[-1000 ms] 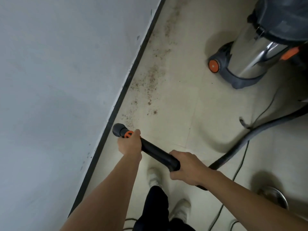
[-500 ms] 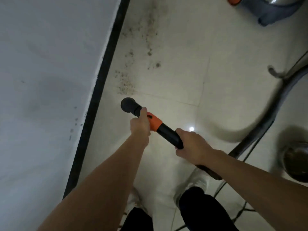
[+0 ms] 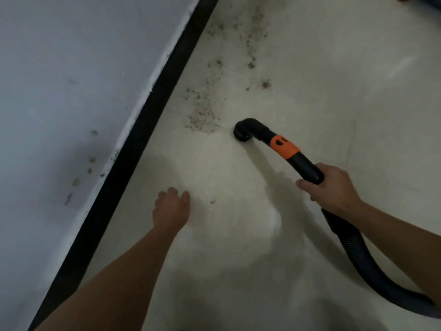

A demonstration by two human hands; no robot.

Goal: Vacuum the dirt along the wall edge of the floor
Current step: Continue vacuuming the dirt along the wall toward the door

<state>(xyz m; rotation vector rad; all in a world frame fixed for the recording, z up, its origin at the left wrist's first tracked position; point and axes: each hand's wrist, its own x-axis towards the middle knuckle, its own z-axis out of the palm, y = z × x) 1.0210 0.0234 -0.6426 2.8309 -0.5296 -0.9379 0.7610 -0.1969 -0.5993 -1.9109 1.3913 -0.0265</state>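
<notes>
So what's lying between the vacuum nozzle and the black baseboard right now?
In the head view, a patch of dirt crumbs lies on the floor between the vacuum nozzle and the black baseboard.

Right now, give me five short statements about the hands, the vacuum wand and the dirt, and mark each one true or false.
1. The right hand grips the vacuum wand. True.
2. The left hand holds the wand as well. False: it holds nothing, with its fingers loosely curled above the floor.
3. The nozzle is down by the floor, to the right of the dirt patch. True.
4. The baseboard along the wall is white. False: it is black.
5. The collar on the wand is orange. True.
</notes>
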